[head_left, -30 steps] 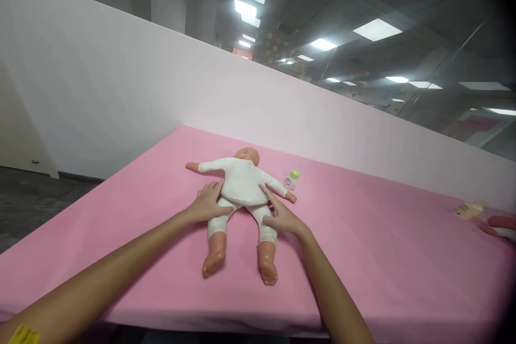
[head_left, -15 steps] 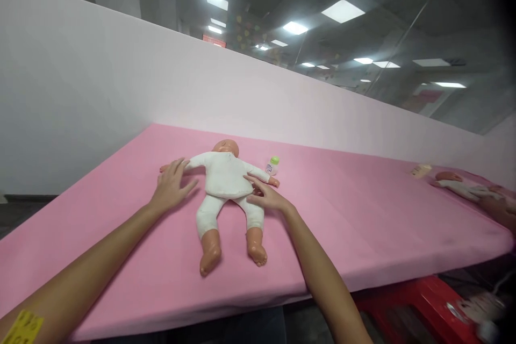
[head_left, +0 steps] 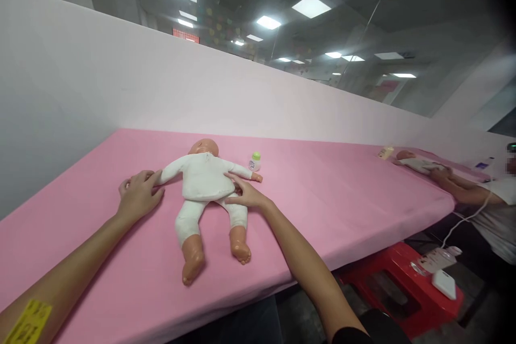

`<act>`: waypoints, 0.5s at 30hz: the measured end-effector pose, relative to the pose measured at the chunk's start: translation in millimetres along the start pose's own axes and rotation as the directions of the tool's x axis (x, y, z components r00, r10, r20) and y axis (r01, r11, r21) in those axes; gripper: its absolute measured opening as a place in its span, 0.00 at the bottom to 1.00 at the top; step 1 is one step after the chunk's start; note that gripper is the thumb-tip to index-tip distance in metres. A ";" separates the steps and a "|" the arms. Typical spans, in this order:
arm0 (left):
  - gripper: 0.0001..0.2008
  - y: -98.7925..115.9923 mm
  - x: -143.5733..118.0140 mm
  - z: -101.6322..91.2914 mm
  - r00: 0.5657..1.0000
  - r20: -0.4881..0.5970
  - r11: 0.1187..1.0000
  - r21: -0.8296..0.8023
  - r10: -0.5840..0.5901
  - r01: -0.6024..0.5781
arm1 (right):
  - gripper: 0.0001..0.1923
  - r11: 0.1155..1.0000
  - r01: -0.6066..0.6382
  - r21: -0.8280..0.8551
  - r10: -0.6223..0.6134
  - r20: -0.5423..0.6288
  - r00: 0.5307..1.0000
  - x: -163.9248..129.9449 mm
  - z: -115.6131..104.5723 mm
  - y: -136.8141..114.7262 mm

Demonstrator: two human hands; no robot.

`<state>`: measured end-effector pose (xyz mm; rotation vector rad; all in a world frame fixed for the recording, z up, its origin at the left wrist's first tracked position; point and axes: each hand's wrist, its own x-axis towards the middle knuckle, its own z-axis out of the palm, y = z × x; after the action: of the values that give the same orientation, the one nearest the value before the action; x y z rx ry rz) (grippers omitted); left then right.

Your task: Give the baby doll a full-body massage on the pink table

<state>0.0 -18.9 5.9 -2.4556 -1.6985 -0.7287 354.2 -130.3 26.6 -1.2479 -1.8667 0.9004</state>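
Note:
A baby doll point(head_left: 207, 183) in a white top and trousers lies on its back on the pink-covered table point(head_left: 322, 193), its bare feet towards me. My left hand point(head_left: 139, 193) is curled over the end of the doll's outstretched arm on the left, and the doll's hand there is hidden beneath my fingers. At the doll's waist on the right, my right hand point(head_left: 250, 193) rests with thumb and forefinger apart, touching the top's lower edge and upper thigh. Beside the doll's other arm stands a small clear bottle point(head_left: 254, 163) with a green cap.
A white partition point(head_left: 226, 102) runs behind the table. Far right, another person's hands point(head_left: 441, 173) touch a second doll point(head_left: 415, 162), near a pale yellow packet point(head_left: 386, 152). Below the table's edge, a red stool point(head_left: 403, 263) carries a bottle point(head_left: 437, 259) and a white device point(head_left: 444, 284).
The view has turned right, showing more of the other person and the stool. My left hand has slid outward from the doll's sleeve to its hand. My right hand stays at the waist.

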 end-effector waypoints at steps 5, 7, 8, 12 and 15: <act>0.24 0.4 -2.5 -5.0 0.996 -0.020 0.994 0.057 -0.090 0.091 | 0.47 1.000 0.023 -0.004 -0.023 0.025 0.999 -1.2 1.2 -1.3; 0.22 0.7 -4.6 -7.9 0.989 -0.022 0.987 0.061 -0.147 0.148 | 0.46 1.000 0.014 -0.005 -0.014 0.025 1.000 -3.2 2.0 -3.3; 0.22 0.3 -5.5 -9.1 0.986 -0.023 0.984 0.061 -0.168 0.169 | 0.45 1.000 0.013 -0.008 -0.013 0.028 1.000 -4.2 2.3 -4.5; 0.22 -3.5 -8.8 -10.6 0.977 -0.031 0.976 0.059 -0.210 0.211 | 0.46 1.000 0.008 0.005 -0.008 0.074 0.997 -6.3 3.4 -8.3; 0.23 -5.6 -11.3 -8.4 0.976 -0.044 0.976 0.044 -0.213 0.215 | 0.45 0.999 0.008 0.039 -0.010 0.052 0.999 -6.7 6.0 -8.7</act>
<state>-11.0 -29.1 7.4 -2.2350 -1.9622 -0.7403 347.1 -140.2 29.8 -1.2022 -1.8850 0.9681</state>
